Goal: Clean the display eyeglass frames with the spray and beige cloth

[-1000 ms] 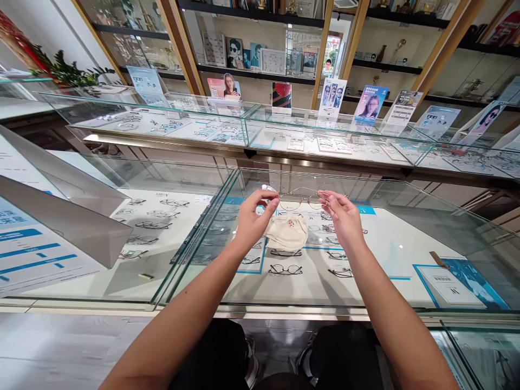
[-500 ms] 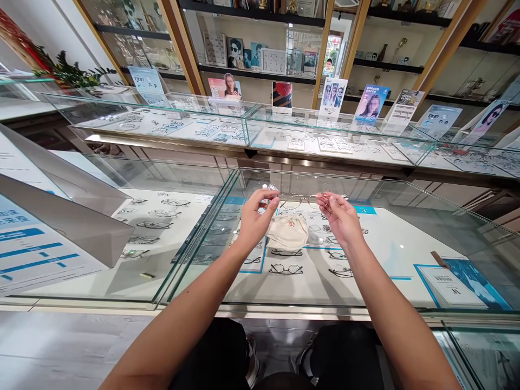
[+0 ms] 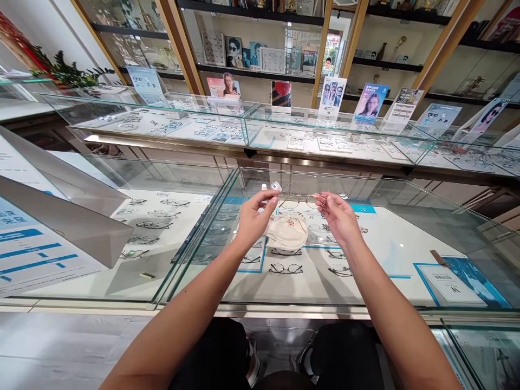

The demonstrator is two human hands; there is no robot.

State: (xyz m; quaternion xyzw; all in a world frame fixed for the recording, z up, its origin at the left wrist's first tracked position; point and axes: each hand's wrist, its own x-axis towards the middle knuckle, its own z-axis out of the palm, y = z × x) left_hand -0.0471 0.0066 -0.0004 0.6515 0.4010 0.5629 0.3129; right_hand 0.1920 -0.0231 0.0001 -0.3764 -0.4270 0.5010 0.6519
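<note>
the left hand (image 3: 254, 218) and the right hand (image 3: 342, 216) hold up a thin-rimmed pair of glasses (image 3: 299, 195) between them, above the glass-topped surface (image 3: 390, 246); the fingers of the left hand pinch its left end and those of the right hand grip its right end. just beside the left fingertips shows a small white label (image 3: 276, 186) with dark print too fine to read; whether it is tied to the frame i cannot tell. a white cap (image 3: 264, 187) shows next to it. on the near side of the glasses lies a cream cloth pouch (image 3: 286, 234) with a small red print, also illegible. under the glass are rows of frames, one dark pair (image 3: 286, 269) near the front edge. to the right, a white card (image 3: 454, 287) bears a large letter that looks like a w, with smaller lettering above it. at the far left of the surface, a folded sign (image 3: 40, 246) carries blue characters, cut off by the edge of view, and blue bars. on the far display case (image 3: 280, 157), a blue card (image 3: 371, 103) has white characters across its top, and a three-panel card (image 3: 332, 97) has tiny lettering at its foot; neither can be read.
</note>
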